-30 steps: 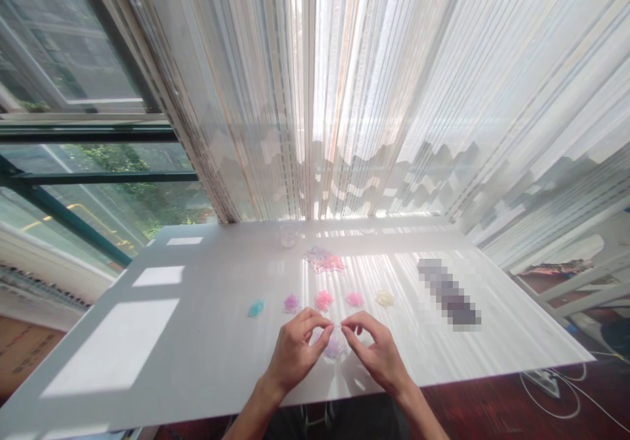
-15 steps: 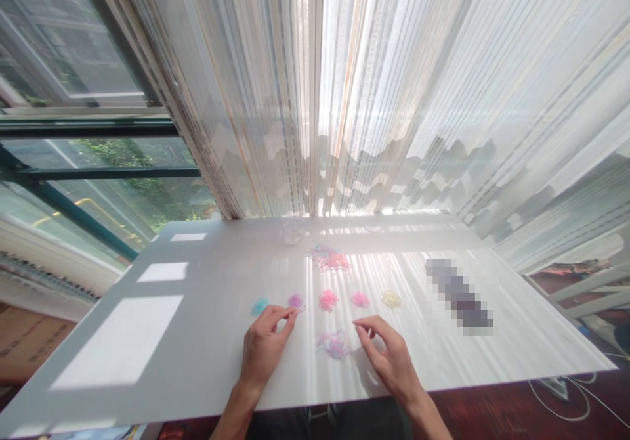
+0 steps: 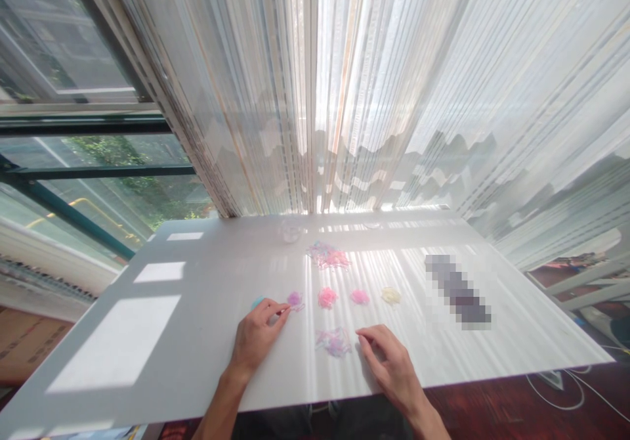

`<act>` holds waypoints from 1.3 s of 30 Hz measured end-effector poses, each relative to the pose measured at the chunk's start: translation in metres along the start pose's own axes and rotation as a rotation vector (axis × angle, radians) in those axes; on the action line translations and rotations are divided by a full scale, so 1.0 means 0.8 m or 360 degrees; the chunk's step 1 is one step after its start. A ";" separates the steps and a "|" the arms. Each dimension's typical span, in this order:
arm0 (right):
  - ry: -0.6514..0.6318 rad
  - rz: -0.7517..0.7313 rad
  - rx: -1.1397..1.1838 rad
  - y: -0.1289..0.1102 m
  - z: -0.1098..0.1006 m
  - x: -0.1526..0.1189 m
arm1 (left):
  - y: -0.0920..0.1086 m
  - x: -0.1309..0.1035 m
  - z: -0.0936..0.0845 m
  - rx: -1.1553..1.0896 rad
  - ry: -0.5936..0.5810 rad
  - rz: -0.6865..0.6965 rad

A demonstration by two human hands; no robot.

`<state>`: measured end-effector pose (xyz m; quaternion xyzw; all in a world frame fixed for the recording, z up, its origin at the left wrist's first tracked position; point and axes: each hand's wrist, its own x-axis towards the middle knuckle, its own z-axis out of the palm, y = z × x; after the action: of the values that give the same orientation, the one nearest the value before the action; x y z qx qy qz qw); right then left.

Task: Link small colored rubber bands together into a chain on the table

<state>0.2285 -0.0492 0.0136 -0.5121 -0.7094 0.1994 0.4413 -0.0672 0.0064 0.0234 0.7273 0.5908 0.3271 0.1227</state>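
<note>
My left hand (image 3: 256,336) is at the purple pile (image 3: 295,299), thumb and index finger pinched; whatever lies between the tips is too small to name. Partly behind this hand shows a blue pile (image 3: 257,302). My right hand (image 3: 386,360) rests just right of the near mixed pile (image 3: 334,342), its thumb and forefinger close together, any content too small to see. A coral-pink pile (image 3: 327,297), a pink pile (image 3: 359,297) and a pale yellow pile (image 3: 391,295) continue the row. Farther back lies a mixed pink and blue pile (image 3: 328,255).
A clear round container (image 3: 291,231) stands near the back edge of the white table (image 3: 221,263). A pixelated dark object (image 3: 459,292) lies at the right. Striped curtains (image 3: 315,98) hang behind the table, and a cable (image 3: 556,400) runs on the floor.
My left hand has moved a little left and down, from the right side of the purple pile. My right hand has shifted slightly downward. The view has tilted a little.
</note>
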 end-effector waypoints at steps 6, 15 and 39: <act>-0.0017 0.0006 0.0020 0.002 -0.001 -0.002 | 0.000 0.006 0.000 0.0045 0.0022 0.0012; -0.0021 0.0009 0.0012 0.004 0.001 -0.002 | 0.002 0.004 -0.002 0.0071 0.0063 0.0048; -0.0026 0.0017 0.0038 -0.006 -0.028 0.049 | 0.110 0.026 0.064 -0.0746 -0.0186 0.0357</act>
<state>0.2407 -0.0193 0.0459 -0.5089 -0.7078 0.2145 0.4405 0.0350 0.0127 0.0408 0.7576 0.4065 0.4240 0.2846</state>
